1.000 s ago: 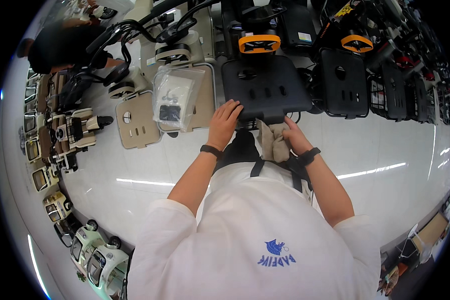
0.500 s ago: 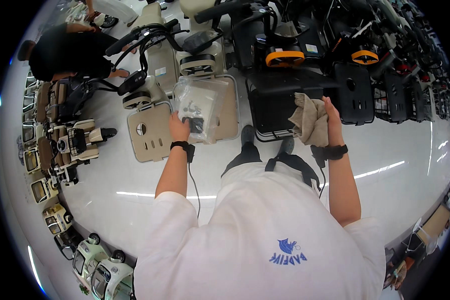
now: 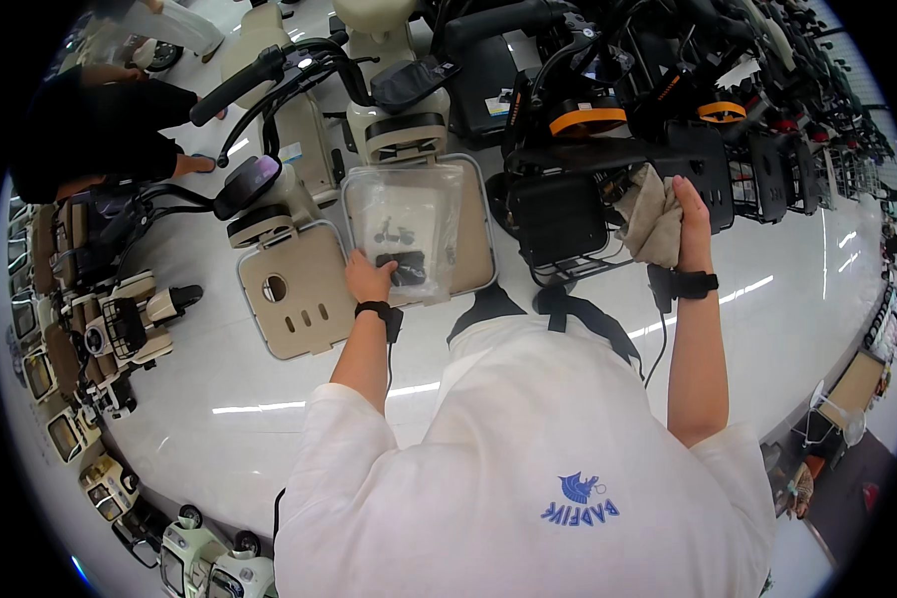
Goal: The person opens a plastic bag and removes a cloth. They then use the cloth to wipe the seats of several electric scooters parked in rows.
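My left hand [image 3: 367, 277] pinches the lower left edge of a clear plastic bag [image 3: 444, 214]. Inside the bag are a pale booklet [image 3: 394, 204] with a small scooter picture and a dark, flat item [image 3: 407, 267]. The bag is over a beige rack plate [image 3: 476, 224] of a scooter; whether it rests on the plate I cannot tell. Away to the right, my right hand [image 3: 695, 224] holds a crumpled beige cloth [image 3: 650, 221], its fingers partly hidden behind it. The cloth is in front of a black scooter's rack [image 3: 558, 214].
Another beige rack plate [image 3: 304, 299] stands left of the bag, below handlebars [image 3: 259, 85]. Dark scooters with orange trim [image 3: 588, 122] crowd the right. A person in black [image 3: 100, 130] is at the upper left. Small vehicles [image 3: 125, 334] line the left wall.
The bag in my left hand has straightened and come nearer to me over the beige plate. My right hand with the cloth has shifted slightly right. The person at upper left has moved.
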Demonstrator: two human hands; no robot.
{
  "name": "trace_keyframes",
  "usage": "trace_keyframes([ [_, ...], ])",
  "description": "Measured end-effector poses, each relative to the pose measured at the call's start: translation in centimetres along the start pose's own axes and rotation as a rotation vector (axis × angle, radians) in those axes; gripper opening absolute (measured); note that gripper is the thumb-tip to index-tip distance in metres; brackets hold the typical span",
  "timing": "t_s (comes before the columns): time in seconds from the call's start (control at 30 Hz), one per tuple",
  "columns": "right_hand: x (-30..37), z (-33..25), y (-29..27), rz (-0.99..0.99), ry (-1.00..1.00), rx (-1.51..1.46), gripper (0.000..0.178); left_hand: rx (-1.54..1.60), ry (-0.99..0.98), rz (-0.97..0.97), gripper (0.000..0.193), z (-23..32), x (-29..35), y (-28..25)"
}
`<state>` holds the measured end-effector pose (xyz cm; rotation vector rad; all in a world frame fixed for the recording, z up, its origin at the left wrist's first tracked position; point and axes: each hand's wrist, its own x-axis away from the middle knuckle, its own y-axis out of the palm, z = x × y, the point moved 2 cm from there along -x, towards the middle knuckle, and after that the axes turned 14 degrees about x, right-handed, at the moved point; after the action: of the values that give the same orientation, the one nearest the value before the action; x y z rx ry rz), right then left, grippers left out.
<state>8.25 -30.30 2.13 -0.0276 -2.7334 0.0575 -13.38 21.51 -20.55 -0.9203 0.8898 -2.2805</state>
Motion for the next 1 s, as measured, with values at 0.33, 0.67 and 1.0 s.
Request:
trace_keyframes([
  [0.33, -0.9, -1.3, 0.7, -0.038, 0.069, -0.133, 0.021, 0.446, 0.073, -0.388, 0.048, 2.2, 1.4, -0.6],
  [0.67, -2.3, -4.1, -0.6, -0.221, 0.010, 0.072, 0.023, 0.601, 0.115, -0.924, 0.058, 17.4, 9.0, 2.5],
  [1.0, -3.3, -5.7, -2.5, -0.391, 0.016, 0.265, 0.031, 0.049, 0.436, -1.018, 0.090, 26.7, 4.9, 24.0],
])
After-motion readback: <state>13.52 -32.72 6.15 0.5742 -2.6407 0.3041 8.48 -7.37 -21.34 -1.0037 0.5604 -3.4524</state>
